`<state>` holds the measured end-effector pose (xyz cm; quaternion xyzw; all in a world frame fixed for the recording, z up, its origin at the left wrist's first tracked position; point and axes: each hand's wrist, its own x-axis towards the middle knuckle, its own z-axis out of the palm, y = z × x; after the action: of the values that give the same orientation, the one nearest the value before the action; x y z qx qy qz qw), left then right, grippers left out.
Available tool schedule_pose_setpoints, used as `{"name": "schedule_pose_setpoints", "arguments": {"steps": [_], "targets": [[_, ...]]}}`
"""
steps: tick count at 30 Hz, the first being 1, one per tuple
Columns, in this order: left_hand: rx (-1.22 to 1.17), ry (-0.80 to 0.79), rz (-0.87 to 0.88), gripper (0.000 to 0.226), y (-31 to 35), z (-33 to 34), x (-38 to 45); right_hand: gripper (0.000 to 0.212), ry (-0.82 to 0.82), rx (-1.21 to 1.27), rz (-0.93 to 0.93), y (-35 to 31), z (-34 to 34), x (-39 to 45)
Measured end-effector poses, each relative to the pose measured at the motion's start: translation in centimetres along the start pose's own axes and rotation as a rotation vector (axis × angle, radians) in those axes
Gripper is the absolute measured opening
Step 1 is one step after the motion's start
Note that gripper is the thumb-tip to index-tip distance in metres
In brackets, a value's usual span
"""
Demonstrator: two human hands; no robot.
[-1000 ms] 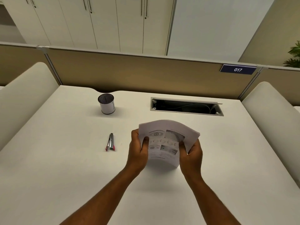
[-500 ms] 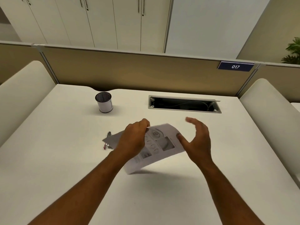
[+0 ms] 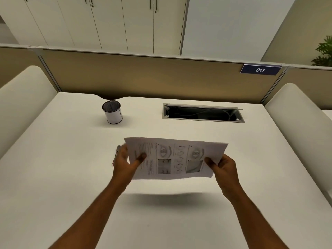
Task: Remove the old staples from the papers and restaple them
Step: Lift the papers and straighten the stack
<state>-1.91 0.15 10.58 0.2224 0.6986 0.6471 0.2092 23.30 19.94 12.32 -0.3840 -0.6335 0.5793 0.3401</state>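
Note:
The papers [image 3: 177, 157], white sheets printed with eye drawings and text, hang flat and sideways above the white desk [image 3: 53, 177], casting a shadow below. My left hand [image 3: 125, 164] grips their left edge with the thumb on top. My right hand [image 3: 221, 168] pinches the right edge. A slim silver stapler [image 3: 116, 154] with a pink tip lies on the desk just left of my left hand, mostly hidden behind it. No staple can be made out on the sheets.
A white pen cup [image 3: 112, 114] with a dark mesh inside stands at the back left. An open cable slot [image 3: 203, 114] is cut into the desk at the back right. Beige partitions [image 3: 161, 78] wall the desk; padded dividers flank both sides.
The papers went from upright in both hands to swinging in my left hand alone, and now lie sideways with my right hand gripping them again.

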Motion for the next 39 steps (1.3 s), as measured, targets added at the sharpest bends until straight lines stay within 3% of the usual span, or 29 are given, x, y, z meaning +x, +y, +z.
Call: {"name": "schedule_pose_setpoints", "arguments": {"steps": [2, 7, 13, 17, 20, 23, 28, 30, 33, 35, 39], "targets": [[-0.016, -0.008, -0.037, 0.024, -0.5, 0.6, 0.1, 0.017, 0.064, 0.029, 0.008, 0.7, 0.3, 0.0], [0.010, 0.033, -0.001, 0.031, -1.7, 1.7, -1.7, 0.019, 0.224, 0.043, 0.041, 3.6, 1.9, -1.0], [0.044, 0.044, -0.155, 0.038, -5.5, 1.5, -4.1, 0.028, 0.162, -0.016, 0.164, 7.0, 2.7, -2.0], [0.078, 0.030, -0.163, 0.042, -5.3, 2.2, -3.4, 0.028, 0.180, -0.054, 0.168, 7.0, 2.9, -1.2], [0.106, 0.067, -0.171, 0.038, -4.9, 3.1, -2.9, 0.021, 0.178, -0.108, 0.209, 7.3, 3.3, -0.8], [0.097, 0.119, -0.171, 0.024, -4.1, 3.6, -2.1, 0.020, 0.283, -0.156, 0.202, 7.4, 3.1, -0.5], [-0.035, 0.136, -0.219, 0.020, -3.6, 4.0, -1.1, 0.087, 0.381, 0.145, 0.392, 6.0, 3.8, -0.3], [-0.124, 0.135, -0.280, 0.024, -3.9, 4.3, -1.2, 0.080, 0.360, 0.413, 0.488, 5.2, 4.6, -0.2], [-0.259, 0.115, -0.367, 0.026, -4.4, 4.7, -1.8, 0.048, 0.255, 0.781, 0.556, 4.0, 5.5, -0.2], [-0.351, 0.064, -0.407, 0.026, -4.7, 4.8, -2.5, 0.040, 0.232, 0.791, 0.486, 3.5, 5.7, 0.2], [-0.399, -0.062, -0.398, 0.033, -5.0, 3.9, -2.6, 0.037, 0.257, 0.583, 0.309, 1.8, 5.2, 1.0]]}}
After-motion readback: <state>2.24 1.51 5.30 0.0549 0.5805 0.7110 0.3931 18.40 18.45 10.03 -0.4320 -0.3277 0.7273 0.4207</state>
